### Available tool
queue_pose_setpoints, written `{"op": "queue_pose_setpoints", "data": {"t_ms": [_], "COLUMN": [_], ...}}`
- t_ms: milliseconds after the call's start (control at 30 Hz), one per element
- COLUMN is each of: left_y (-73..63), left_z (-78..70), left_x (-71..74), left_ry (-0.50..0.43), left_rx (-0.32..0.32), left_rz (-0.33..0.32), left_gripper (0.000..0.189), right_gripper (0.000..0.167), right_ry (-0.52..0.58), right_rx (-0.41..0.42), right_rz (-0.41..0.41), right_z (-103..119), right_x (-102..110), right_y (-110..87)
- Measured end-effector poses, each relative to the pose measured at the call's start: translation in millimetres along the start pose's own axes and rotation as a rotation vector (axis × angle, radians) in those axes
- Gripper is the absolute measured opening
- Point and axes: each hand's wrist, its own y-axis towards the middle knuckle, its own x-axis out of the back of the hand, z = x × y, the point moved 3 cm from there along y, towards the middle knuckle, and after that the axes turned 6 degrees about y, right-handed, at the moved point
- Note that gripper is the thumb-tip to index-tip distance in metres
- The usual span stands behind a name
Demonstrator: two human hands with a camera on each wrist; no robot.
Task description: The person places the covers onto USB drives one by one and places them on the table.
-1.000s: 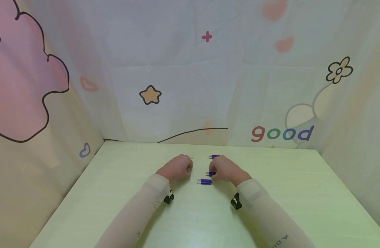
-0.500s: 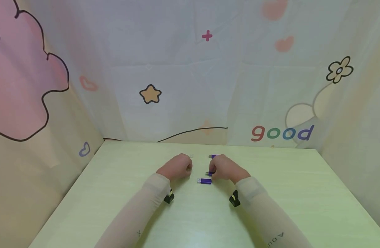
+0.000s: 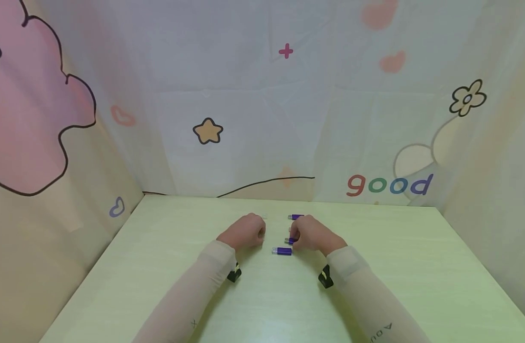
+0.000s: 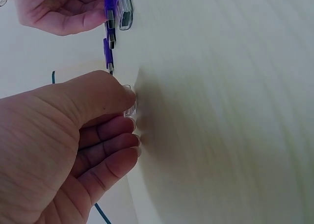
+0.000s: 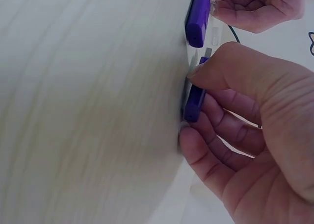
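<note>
My right hand pinches a purple USB flash drive between thumb and fingers, low over the table; its bare metal plug points left, toward the other hand. Opposite, my left hand holds a small clear plastic cap between thumb and fingertips, partly hidden by the thumb. A gap separates the two hands. Nearer the body lies another purple flash drive with a clear cap over its plug. Beyond the right hand rests a further purple flash drive, its plug bare and its right end hidden by that hand.
Another clear cap lies on the table behind the left hand. The pale green table extends to both sides and toward the body. A printed curtain stands along the back and sides.
</note>
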Motion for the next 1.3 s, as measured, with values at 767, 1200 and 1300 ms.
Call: {"op": "queue_pose_setpoints", "data": {"t_ms": [767,1200,1300], "left_y": [-12.8,-24.9,-27.2], "left_z": [-5.7,-3.5,-3.4], "left_x": [10.2,13.4,13.1], "left_ry": [0.099,-0.066,-0.140], "left_rx": [-0.022,0.032,0.033], "left_rz": [-0.037,-0.027,-0.030], "left_gripper": [0.039,0.007,0.012], "right_gripper": [0.014,0.016,0.015], "right_ry": [-0.003,0.097,0.143], "right_rx": [0.109,0.196,0.223], "right_rz": [-0.069,-0.091,-0.089], "right_z": [-8,-6,-5], "right_x": [5,12,13], "right_y": [-10.7,-30.0,-35.0]}}
